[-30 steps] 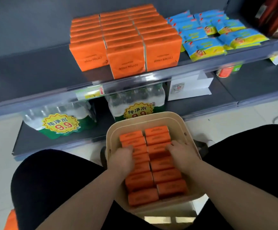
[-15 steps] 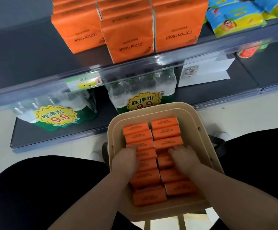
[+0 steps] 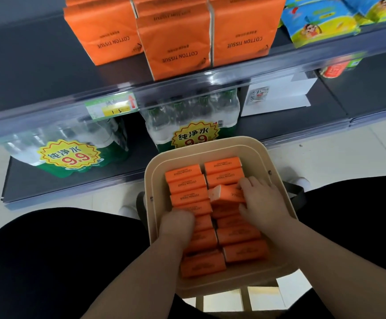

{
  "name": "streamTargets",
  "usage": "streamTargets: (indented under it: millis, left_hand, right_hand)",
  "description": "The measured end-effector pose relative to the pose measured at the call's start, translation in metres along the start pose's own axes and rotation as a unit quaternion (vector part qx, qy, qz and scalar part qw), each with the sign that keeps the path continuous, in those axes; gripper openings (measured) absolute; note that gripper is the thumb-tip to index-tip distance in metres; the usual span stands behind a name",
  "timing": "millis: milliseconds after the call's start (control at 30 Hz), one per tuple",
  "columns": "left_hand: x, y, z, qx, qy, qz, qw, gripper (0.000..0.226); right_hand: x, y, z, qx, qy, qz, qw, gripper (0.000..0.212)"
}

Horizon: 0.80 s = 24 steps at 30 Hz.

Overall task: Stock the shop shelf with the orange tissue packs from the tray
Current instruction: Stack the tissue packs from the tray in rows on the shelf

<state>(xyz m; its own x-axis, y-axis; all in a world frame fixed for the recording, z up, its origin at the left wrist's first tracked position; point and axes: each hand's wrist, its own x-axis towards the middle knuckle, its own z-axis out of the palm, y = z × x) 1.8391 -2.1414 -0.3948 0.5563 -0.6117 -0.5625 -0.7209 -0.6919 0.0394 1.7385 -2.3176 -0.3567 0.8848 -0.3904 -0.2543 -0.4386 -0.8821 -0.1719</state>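
Orange tissue packs — smooth wrap, probably plastic film; tray — matt beige plastic.

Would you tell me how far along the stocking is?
Done: orange packs stand in three rows on the upper shelf. In hand: the right hand grips one tilted pack; the left hand sits on the left column. Left: the tray is nearly full.

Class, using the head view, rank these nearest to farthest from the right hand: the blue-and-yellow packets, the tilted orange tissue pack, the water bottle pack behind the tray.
1. tilted orange tissue pack: in the tray, gripped by the right hand.
2. water bottle pack: lower shelf, just beyond the tray's far rim.
3. blue-and-yellow packets: upper shelf, far right.
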Motion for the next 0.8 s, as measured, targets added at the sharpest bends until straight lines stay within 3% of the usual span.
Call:
streamTargets:
  millis: [300, 433, 567, 633, 800]
  left_hand:
    - [0.002, 0.008, 0.005, 0.162, -0.013, 0.018, 0.986, 0.022]
    - [-0.004, 0.012, -0.005, 0.063, 0.038, 0.021, 0.997, 0.028]
    - [-0.014, 0.004, -0.033, -0.07, 0.036, -0.002, 0.997, 0.039]
    - [-0.021, -0.003, -0.046, -0.083, 0.06, -0.011, 0.995, 0.042]
    - [-0.045, -0.017, -0.092, -0.038, 0.124, -0.016, 0.991, 0.023]
  right_hand:
    - [0.004, -0.002, 0.005, -0.001, -0.016, 0.017, 1.0, 0.031]
    - [0.005, -0.004, -0.003, 0.003, -0.011, 0.006, 1.0, 0.036]
    - [0.004, -0.012, -0.02, 0.021, 0.006, 0.001, 1.0, 0.035]
    - [0.002, -0.017, -0.029, 0.013, 0.018, -0.001, 1.0, 0.035]
    - [-0.007, -0.023, -0.063, -0.01, 0.104, -0.01, 0.994, 0.039]
